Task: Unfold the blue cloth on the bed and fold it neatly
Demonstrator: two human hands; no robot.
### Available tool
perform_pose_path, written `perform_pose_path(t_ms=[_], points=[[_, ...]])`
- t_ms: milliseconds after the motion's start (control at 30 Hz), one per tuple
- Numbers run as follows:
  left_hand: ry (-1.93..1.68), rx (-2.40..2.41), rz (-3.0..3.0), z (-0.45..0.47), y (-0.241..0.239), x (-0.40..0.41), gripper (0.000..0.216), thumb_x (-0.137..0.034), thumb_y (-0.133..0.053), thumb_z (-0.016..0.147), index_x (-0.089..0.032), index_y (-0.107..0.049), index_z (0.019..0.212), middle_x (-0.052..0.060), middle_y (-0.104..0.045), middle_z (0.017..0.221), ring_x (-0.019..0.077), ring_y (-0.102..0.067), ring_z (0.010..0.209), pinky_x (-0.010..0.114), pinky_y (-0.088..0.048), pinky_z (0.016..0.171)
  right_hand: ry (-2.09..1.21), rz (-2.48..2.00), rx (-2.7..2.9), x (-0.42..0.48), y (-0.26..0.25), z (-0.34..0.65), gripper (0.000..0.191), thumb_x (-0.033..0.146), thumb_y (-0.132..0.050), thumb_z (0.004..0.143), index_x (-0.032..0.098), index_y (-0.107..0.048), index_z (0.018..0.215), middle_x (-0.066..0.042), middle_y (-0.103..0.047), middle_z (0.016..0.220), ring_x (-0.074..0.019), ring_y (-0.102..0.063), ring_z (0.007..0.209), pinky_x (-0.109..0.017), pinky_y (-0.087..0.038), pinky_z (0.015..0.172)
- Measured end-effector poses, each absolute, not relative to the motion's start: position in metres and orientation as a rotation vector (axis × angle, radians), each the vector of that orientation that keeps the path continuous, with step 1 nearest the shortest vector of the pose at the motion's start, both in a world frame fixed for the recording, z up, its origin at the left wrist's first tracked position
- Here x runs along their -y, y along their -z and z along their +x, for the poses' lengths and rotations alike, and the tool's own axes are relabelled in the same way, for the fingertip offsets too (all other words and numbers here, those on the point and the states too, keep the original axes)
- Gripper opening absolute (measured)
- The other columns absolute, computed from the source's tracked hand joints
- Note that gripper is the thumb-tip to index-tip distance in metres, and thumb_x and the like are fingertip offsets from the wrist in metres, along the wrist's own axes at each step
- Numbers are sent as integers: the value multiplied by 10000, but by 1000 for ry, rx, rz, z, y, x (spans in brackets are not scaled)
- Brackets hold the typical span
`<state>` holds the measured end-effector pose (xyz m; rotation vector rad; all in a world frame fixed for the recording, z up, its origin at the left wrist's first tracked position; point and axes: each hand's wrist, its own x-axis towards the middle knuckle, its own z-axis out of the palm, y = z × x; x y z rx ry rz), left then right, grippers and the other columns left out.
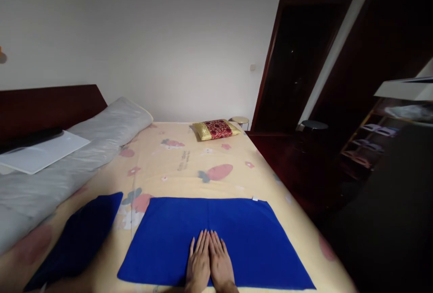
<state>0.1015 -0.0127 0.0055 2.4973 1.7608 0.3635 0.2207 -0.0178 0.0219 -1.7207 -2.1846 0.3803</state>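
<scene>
1. hands: left hand (198, 263) and right hand (220, 261) lie flat, fingers straight, side by side and touching, holding nothing.
2. both press on the blue cloth (216, 234), spread at the bed's (189, 162) near edge.
3. a darker blue cloth (79, 239) lies near the bed's left edge.

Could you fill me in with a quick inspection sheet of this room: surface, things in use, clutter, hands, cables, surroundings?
Surface: bed with a yellow patterned sheet.
Things in use: blue cloth spread flat; a darker blue cloth lies to its left.
Clutter: red-and-gold cushion, grey bolster, white board.
Hands: left hand and right hand flat, side by side on the blue cloth.
Cables: nothing seen.
Surroundings: dark doorway, shoe shelf.
</scene>
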Motion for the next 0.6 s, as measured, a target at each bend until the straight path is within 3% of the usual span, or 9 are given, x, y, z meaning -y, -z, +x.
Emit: perform_pose_path(t_ms=[600], points=[[-281, -1776, 2491, 100, -15, 13, 736, -130, -345, 817, -305, 5, 1440, -22, -266, 1553, 228, -299, 1426, 492, -365, 1168, -388, -1668, 2157, 15, -13, 225, 576, 202, -360, 887, 280, -261, 1449, 5, -290, 1517, -232, -309, 1401, -434, -330, 1160]])
